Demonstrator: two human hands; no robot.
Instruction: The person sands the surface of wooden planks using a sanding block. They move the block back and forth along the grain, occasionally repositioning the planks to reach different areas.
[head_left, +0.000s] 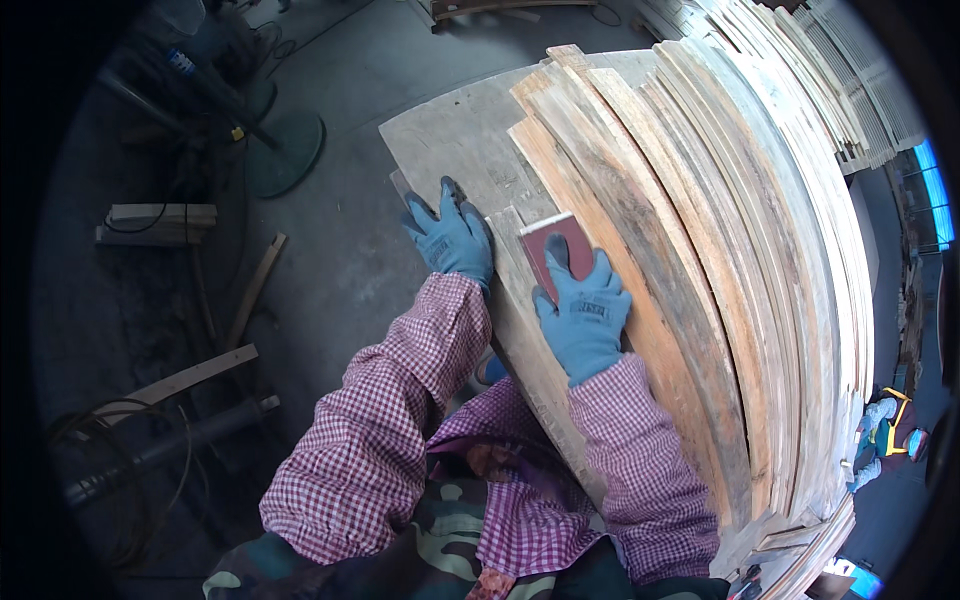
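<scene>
Both my hands wear blue-grey work gloves with dark fingertips. My left hand [450, 238] rests with fingers spread at the left edge of a narrow grey-brown plank [533, 345]. My right hand [588, 318] grips a reddish-brown sanding block [537, 247] with a pale strip along its far edge. The block lies flat on the wood, where its underside is hidden. To the right of it runs an orange-brown plank [650, 300], one of several laid side by side.
A broad grey board [450, 130] lies beneath the planks. More pale planks [790, 80] are stacked at the far right. On the left floor stand a round metal base [287, 155], loose wood strips [185, 375] and coiled cable [125, 500]. Another person [885, 435] is at the right.
</scene>
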